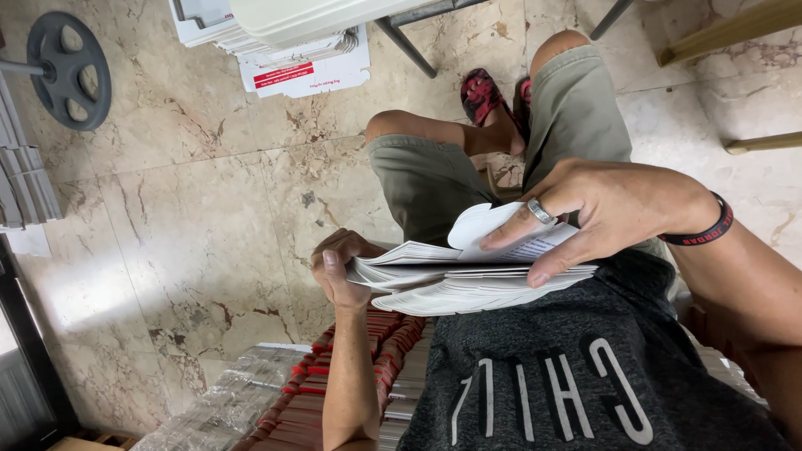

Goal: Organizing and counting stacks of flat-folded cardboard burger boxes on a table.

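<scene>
Seated above a marble floor [192, 217], seen from the head looking down over a dark shirt [568, 367] and olive shorts [576, 108]. Left hand [338, 267] closed around the left end of a stack of white flat cards [451, 284], thumb on the edge, fingers curled under. Right hand [601, 209] resting on top of the same stack, index finger, with a ring [540, 211], pressing on the upper sheet, thumb under the right edge, so gripping the stack from that side. Top card [480, 225] bent upward, rounded flap lifted between the two hands. Stack held in the air over the lap, just in front of the shirt. Black wristband [710, 230] on the right wrist. Below the left forearm, rows of red and white flat packs [368, 367], and beside them a clear plastic wrap [225, 401]. On the floor farther away, more white flat boxes [292, 58] near a grey chair leg [405, 46], and a dark round wheel [68, 71] at the far left. Red sandals [484, 96] on the feet.
</scene>
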